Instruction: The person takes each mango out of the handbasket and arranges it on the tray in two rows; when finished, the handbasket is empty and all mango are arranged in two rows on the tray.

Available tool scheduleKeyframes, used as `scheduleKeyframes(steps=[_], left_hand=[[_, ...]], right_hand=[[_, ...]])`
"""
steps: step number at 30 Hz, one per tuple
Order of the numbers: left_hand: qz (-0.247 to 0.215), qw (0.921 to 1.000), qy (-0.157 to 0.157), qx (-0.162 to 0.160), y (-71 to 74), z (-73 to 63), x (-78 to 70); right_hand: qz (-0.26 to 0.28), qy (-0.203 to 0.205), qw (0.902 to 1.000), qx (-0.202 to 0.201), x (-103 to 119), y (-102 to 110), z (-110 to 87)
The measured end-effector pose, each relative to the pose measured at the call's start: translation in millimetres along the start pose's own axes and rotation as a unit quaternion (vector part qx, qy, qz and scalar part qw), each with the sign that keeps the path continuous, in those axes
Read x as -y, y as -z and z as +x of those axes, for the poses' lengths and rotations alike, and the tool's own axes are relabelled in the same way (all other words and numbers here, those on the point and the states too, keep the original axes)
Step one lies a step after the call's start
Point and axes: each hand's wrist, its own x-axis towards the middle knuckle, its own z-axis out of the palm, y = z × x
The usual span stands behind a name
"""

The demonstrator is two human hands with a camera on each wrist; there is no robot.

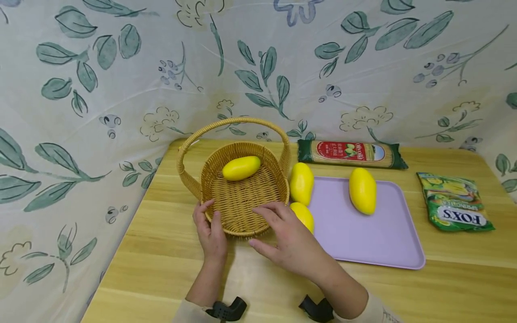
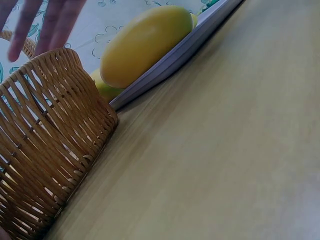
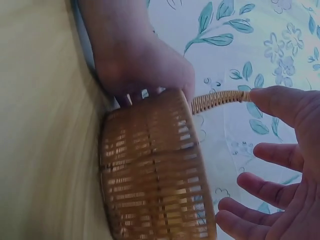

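A round woven wicker basket (image 1: 246, 226) with a tall arched handle (image 1: 238, 120) stands on the table. One yellow mango (image 1: 241, 168) lies inside it toward the back. At the basket's front left, my left hand (image 1: 212, 235) grips the rim and side wall. My right hand (image 1: 288, 240) hovers by the front right rim, fingers spread and holding nothing; its spread fingers (image 3: 270, 190) also show in the right wrist view. Two mangoes (image 1: 301, 184) lie between the basket and a lilac tray (image 1: 363, 242), and another mango (image 1: 362, 191) lies on the tray.
Behind the tray is a long pack of spaghetti (image 1: 351, 153). A green Fox's sweets bag (image 1: 455, 202) lies to the tray's right. A leaf-patterned cloth (image 1: 258, 67) hangs along the back and left of the wooden table (image 1: 153, 269).
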Motion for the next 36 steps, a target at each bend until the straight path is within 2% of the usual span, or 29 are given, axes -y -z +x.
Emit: scheduleKeyframes(steps=[6, 17, 24, 28, 32, 36], left_hand=[[0.001, 0.9999, -0.010, 0.002, 0.1, 1.6, 1.8], [0.023, 0.9995, -0.020, 0.000, 1.7, 1.4, 1.5], [0.015, 0.9998, -0.010, 0.002, 1.6, 1.1, 0.1], [0.013, 0.9999, -0.008, 0.000, 1.8, 1.6, 1.3], [0.011, 0.9999, -0.009, 0.001, 1.1, 1.3, 1.2], [0.008, 0.9999, -0.011, 0.000, 1.2, 1.3, 0.7]], right_hand=[[-0.022, 0.009, 0.9995, -0.021, 11.3, -13.2, 26.4], [-0.049, -0.044, 0.9978, 0.009, 21.1, -22.1, 92.5], [-0.036, -0.101, 0.9942, 0.000, 8.6, -37.3, 129.9], [-0.032, -0.131, 0.9909, -0.004, -2.1, -45.1, 142.7], [-0.059, -0.162, 0.9850, 0.001, -12.4, -51.8, 148.1], [-0.082, -0.172, 0.9817, -0.011, -21.7, -61.0, 150.4]])
